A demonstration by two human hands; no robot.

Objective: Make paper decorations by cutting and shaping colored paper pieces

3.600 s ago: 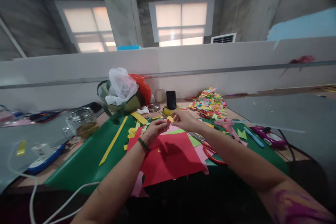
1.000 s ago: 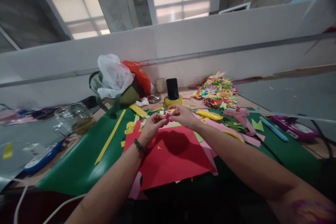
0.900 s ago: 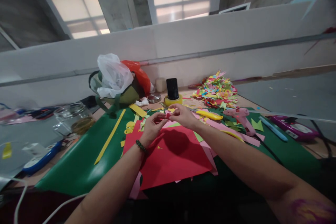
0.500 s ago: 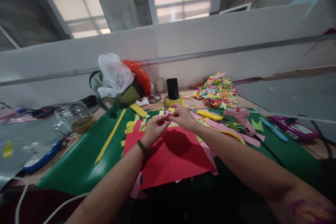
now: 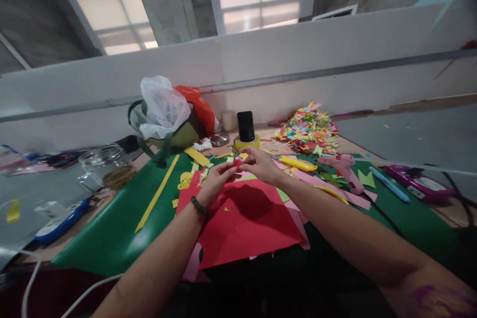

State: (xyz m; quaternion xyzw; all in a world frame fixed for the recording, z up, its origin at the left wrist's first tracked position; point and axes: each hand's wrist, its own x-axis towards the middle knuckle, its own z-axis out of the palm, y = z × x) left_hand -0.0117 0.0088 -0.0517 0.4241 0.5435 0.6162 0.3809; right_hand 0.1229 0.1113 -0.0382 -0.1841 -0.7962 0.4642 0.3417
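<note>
Between my fingertips is a small red paper piece (image 5: 237,163), its edge looking fringed or pointed. My left hand (image 5: 219,178) pinches it from the left, a dark green bead bracelet on the wrist. From the right, the fingertips of my right hand (image 5: 260,165) close on the same piece. Both hands hover over a large red paper sheet (image 5: 257,231), which lies on pink strips and a green mat (image 5: 108,228). A tiny yellow scrap (image 5: 227,208) rests on the sheet.
A pink glue gun (image 5: 345,169), a yellow cutter knife (image 5: 298,163) and a light blue pen-like tool (image 5: 389,184) lie to the right. Behind stand a phone (image 5: 245,126), a heap of colourful paper cutouts (image 5: 309,129) and a green bag (image 5: 175,139). A glass jar (image 5: 106,164) is left.
My left hand has shifted slightly left and its grip on the red paper piece has altered, so more of the piece shows. My right hand stays nearly in place.
</note>
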